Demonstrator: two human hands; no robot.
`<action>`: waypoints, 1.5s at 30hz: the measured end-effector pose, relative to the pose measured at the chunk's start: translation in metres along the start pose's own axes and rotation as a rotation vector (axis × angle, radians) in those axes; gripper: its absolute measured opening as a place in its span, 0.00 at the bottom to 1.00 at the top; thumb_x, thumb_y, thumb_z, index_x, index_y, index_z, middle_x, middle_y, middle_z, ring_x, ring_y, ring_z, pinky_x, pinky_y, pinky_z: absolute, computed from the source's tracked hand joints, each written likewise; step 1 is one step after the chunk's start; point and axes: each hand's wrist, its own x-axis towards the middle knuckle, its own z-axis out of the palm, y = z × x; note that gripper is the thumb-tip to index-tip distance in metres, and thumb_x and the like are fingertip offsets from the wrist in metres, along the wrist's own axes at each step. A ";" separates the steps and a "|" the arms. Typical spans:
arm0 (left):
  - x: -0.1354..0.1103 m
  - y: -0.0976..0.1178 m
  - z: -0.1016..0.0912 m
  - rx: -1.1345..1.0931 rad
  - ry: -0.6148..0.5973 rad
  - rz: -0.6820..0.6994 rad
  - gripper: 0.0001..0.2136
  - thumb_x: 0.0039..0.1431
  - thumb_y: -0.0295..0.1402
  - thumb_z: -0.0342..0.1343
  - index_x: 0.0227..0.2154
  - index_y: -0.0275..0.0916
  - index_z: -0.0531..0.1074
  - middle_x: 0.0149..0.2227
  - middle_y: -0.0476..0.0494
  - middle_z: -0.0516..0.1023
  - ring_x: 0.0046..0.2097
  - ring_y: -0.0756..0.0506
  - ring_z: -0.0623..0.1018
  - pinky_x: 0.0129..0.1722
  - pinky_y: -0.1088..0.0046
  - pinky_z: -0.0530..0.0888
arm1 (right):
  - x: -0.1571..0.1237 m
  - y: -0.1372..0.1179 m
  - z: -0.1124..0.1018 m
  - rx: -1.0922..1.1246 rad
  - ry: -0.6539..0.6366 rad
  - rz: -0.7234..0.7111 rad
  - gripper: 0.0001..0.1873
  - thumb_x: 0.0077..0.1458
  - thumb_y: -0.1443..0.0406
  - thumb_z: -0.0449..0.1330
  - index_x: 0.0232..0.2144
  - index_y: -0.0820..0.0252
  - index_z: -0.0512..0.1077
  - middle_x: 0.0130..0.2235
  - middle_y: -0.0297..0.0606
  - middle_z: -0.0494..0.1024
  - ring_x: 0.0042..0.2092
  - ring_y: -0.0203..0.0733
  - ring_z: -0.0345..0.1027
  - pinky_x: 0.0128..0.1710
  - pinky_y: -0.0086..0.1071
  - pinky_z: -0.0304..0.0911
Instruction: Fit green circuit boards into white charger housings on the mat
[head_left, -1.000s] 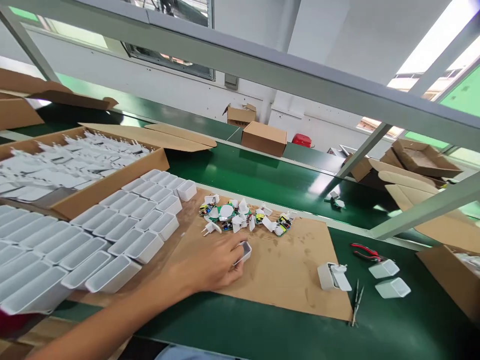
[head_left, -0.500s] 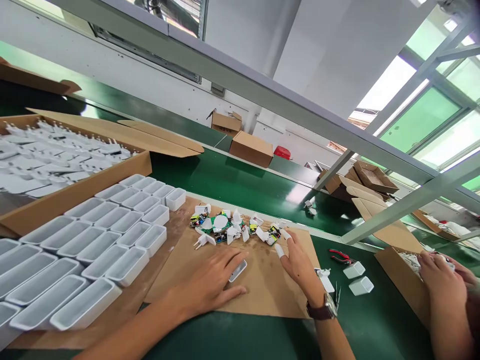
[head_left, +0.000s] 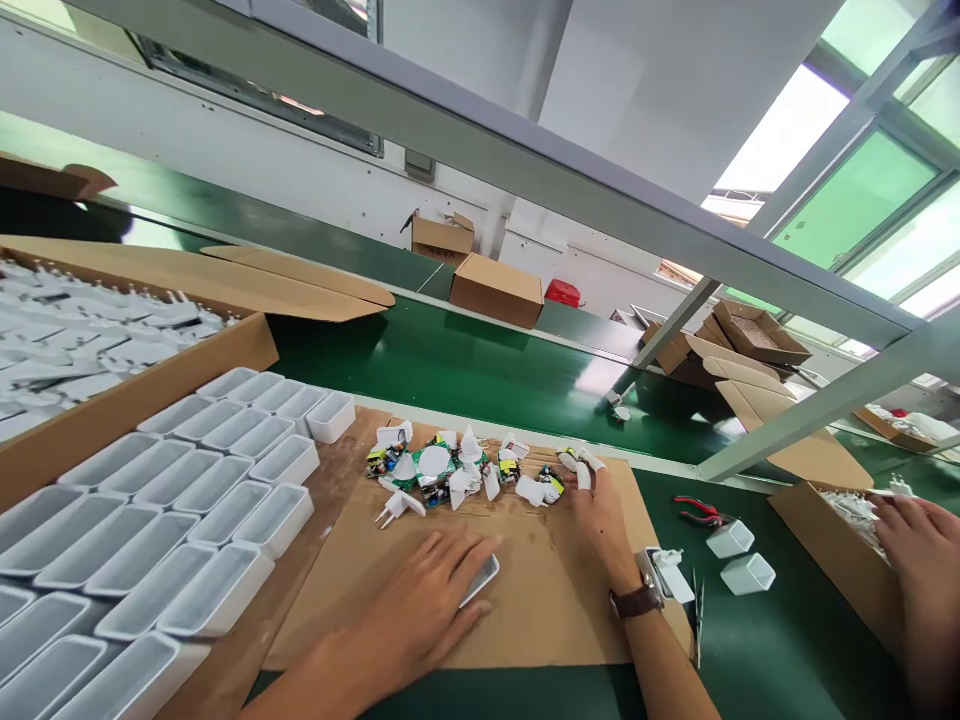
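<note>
My left hand (head_left: 424, 610) lies on the brown cardboard sheet (head_left: 540, 600) with its fingers closed on a white plastic shell (head_left: 480, 580). My right hand (head_left: 600, 515), with a watch on the wrist and white cots on the fingertips, reaches the right end of a pile of small circuit boards and white plug parts (head_left: 457, 470). Its fingertips are drawn together there, and what they pinch is too small to make out. Rows of open white shells (head_left: 195, 500) stand to the left of my left hand.
A cardboard box of white parts (head_left: 90, 340) sits at far left. Red pliers (head_left: 697, 512), two loose white shells (head_left: 739, 558) and tweezers (head_left: 697, 620) lie on the green bench at right. Another person's hand (head_left: 922, 550) is in a carton (head_left: 825, 550) there. A conveyor runs behind.
My right hand came into view and reached forward to the pile's right end, its fingers closing together. The left hand kept the white shell and shifted slightly. The view swung right and another person's hand appeared.
</note>
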 end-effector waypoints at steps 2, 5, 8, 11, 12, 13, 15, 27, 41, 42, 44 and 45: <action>0.000 -0.002 0.000 0.004 0.009 0.001 0.24 0.73 0.34 0.55 0.68 0.41 0.62 0.58 0.36 0.81 0.56 0.36 0.83 0.56 0.55 0.81 | -0.001 -0.008 -0.004 0.052 0.061 0.028 0.21 0.73 0.57 0.48 0.58 0.61 0.71 0.49 0.52 0.82 0.47 0.53 0.79 0.52 0.53 0.76; 0.000 -0.006 0.001 0.004 0.040 0.003 0.22 0.73 0.36 0.54 0.67 0.42 0.63 0.56 0.37 0.82 0.54 0.37 0.84 0.55 0.58 0.81 | -0.008 -0.031 -0.015 0.227 0.113 0.019 0.22 0.75 0.57 0.48 0.61 0.59 0.70 0.44 0.47 0.83 0.44 0.51 0.81 0.48 0.49 0.79; 0.001 -0.008 0.003 0.022 0.101 -0.008 0.19 0.74 0.34 0.52 0.65 0.41 0.65 0.53 0.37 0.83 0.51 0.39 0.84 0.51 0.63 0.81 | -0.022 -0.057 -0.025 0.378 0.039 -0.065 0.18 0.76 0.56 0.50 0.57 0.55 0.74 0.38 0.42 0.84 0.40 0.50 0.81 0.42 0.45 0.79; 0.003 -0.012 0.002 0.076 0.171 -0.045 0.17 0.73 0.30 0.50 0.62 0.40 0.67 0.53 0.37 0.82 0.51 0.40 0.83 0.50 0.65 0.81 | -0.039 -0.078 -0.029 0.329 -0.031 -0.290 0.14 0.76 0.58 0.52 0.52 0.52 0.76 0.36 0.39 0.84 0.36 0.46 0.80 0.35 0.39 0.77; 0.004 -0.013 0.001 0.103 0.197 -0.059 0.17 0.73 0.29 0.50 0.61 0.40 0.68 0.52 0.37 0.82 0.52 0.40 0.83 0.50 0.65 0.80 | -0.044 -0.084 -0.028 0.274 -0.032 -0.395 0.12 0.75 0.59 0.54 0.52 0.53 0.75 0.35 0.38 0.83 0.34 0.45 0.79 0.32 0.37 0.74; 0.005 -0.015 0.000 0.132 0.223 -0.072 0.16 0.73 0.28 0.50 0.60 0.40 0.68 0.52 0.37 0.82 0.52 0.40 0.82 0.50 0.64 0.80 | -0.048 -0.090 -0.027 0.203 -0.039 -0.504 0.10 0.74 0.61 0.56 0.51 0.53 0.75 0.35 0.38 0.82 0.32 0.43 0.77 0.30 0.37 0.72; 0.006 -0.018 -0.002 0.174 0.261 -0.092 0.14 0.72 0.28 0.50 0.58 0.39 0.70 0.52 0.38 0.81 0.52 0.40 0.82 0.51 0.62 0.80 | -0.055 -0.101 -0.023 0.064 -0.083 -0.710 0.07 0.72 0.63 0.59 0.48 0.56 0.75 0.31 0.37 0.79 0.29 0.42 0.72 0.28 0.37 0.66; 0.013 -0.019 -0.005 -0.002 0.260 -0.182 0.12 0.73 0.40 0.57 0.51 0.39 0.76 0.50 0.36 0.81 0.52 0.39 0.80 0.54 0.58 0.79 | -0.049 -0.097 -0.032 0.101 -0.674 -0.666 0.33 0.63 0.53 0.70 0.65 0.54 0.65 0.57 0.48 0.76 0.57 0.54 0.71 0.56 0.49 0.71; 0.007 -0.023 -0.022 -0.171 -0.068 -0.348 0.42 0.60 0.57 0.66 0.71 0.42 0.61 0.68 0.32 0.73 0.66 0.32 0.76 0.62 0.56 0.74 | -0.041 -0.092 -0.037 0.032 -0.767 -0.660 0.37 0.58 0.69 0.61 0.69 0.53 0.61 0.55 0.44 0.78 0.55 0.52 0.74 0.57 0.47 0.73; 0.007 -0.023 -0.023 -0.198 -0.069 -0.349 0.44 0.59 0.57 0.67 0.72 0.42 0.60 0.68 0.32 0.72 0.66 0.32 0.76 0.62 0.56 0.74 | -0.038 -0.090 -0.039 0.020 -0.720 -0.695 0.38 0.57 0.69 0.61 0.69 0.53 0.61 0.57 0.46 0.77 0.58 0.53 0.72 0.60 0.50 0.71; 0.006 -0.023 -0.024 -0.252 -0.066 -0.339 0.45 0.58 0.55 0.68 0.73 0.44 0.57 0.68 0.33 0.73 0.66 0.33 0.76 0.63 0.56 0.74 | -0.033 -0.086 -0.041 0.011 -0.648 -0.729 0.39 0.55 0.70 0.60 0.68 0.53 0.61 0.59 0.48 0.73 0.62 0.55 0.69 0.63 0.54 0.69; 0.006 -0.022 -0.023 -0.274 -0.062 -0.333 0.45 0.58 0.53 0.69 0.73 0.45 0.56 0.68 0.34 0.73 0.66 0.33 0.76 0.62 0.57 0.74 | -0.031 -0.084 -0.041 0.015 -0.624 -0.724 0.39 0.55 0.71 0.60 0.68 0.52 0.61 0.59 0.48 0.73 0.62 0.55 0.69 0.62 0.55 0.69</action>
